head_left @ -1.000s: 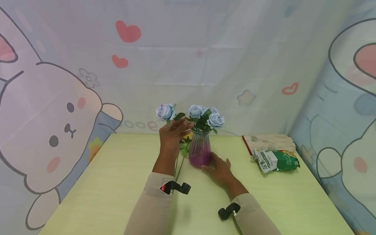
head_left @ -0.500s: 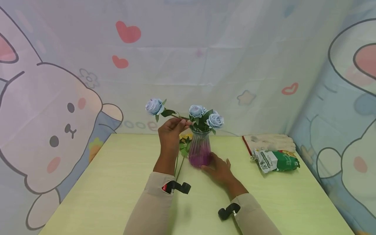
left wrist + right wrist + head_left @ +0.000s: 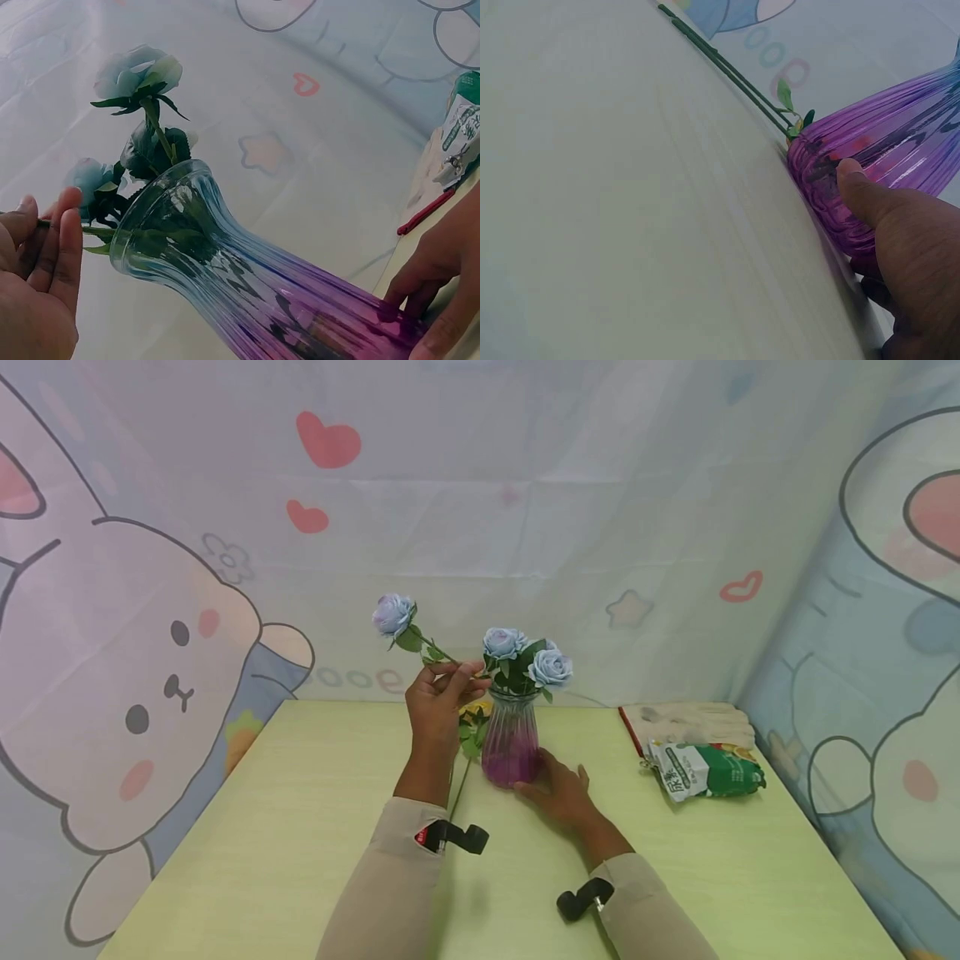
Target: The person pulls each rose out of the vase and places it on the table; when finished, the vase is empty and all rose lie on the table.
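My left hand (image 3: 437,710) pinches the green stem of a light-blue artificial rose (image 3: 393,614) close to the mouth of a ribbed glass vase (image 3: 512,743). The rose leans up and to the left, its stem crossing toward the vase's rim. Several more blue roses (image 3: 551,668) stand in the vase, their leaves bunched over its neck. The glass fades from clear blue at the top to purple at the base. Low on the right side, my right hand (image 3: 562,792) grips the vase; the right wrist view shows the thumb (image 3: 866,193) against the purple glass.
Just left of the vase, green-leaved stems (image 3: 472,735) with a yellow flower lie on the pale yellow table (image 3: 300,827). A green-and-white packet (image 3: 708,772) and light-coloured gloves (image 3: 686,724) are at the back right. A printed cloth (image 3: 450,510) hangs behind.
The pinched rose has swung left and upward, its bloom now farther from the vase and its stem showing more. The right hand and vase have stayed put.
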`<state>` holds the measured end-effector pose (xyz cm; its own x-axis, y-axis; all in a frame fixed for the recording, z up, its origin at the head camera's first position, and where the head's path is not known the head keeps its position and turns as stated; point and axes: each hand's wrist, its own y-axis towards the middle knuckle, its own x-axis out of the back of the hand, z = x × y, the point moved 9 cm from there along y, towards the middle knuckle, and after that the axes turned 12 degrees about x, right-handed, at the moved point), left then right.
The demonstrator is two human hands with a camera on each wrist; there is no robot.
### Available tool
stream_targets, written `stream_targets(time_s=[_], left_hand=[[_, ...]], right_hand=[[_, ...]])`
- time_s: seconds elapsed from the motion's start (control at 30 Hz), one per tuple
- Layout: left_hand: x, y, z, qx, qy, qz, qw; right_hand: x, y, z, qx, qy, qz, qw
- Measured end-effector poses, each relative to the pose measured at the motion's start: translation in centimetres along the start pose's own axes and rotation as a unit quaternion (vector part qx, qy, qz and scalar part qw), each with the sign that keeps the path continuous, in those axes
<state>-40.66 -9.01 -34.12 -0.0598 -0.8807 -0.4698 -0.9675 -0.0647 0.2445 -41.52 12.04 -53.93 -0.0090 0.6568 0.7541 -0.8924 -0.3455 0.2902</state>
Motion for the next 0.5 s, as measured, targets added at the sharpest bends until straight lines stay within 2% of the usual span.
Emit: stream_targets(time_s=[0.13,0.27,0.4,0.5], left_hand=[[0.3,-0.2,-0.1,-0.018,-0.040,-0.020,0.9988],[0.3,-0.4,-0.1,-0.037,-0.059,-0.048,0.9964],[0.5,-0.2,0.6,-0.018,-0.094,-0.071,0.9928],[0.9,-0.1,1.3,0.002,-0.101,-0.096,0.9903]], right_hand=[[0.0,0.1,-0.1,0.007,0.000,-0.004,1.000],[0.0,0.1,-0.3,0.014,0.003,-0.009,1.000],[-0.2,0.0,-0.4,0.013,0.004,-0.008,1.000],[-0.2,0.0,-0.5,0.012,0.007,-0.008,1.000]])
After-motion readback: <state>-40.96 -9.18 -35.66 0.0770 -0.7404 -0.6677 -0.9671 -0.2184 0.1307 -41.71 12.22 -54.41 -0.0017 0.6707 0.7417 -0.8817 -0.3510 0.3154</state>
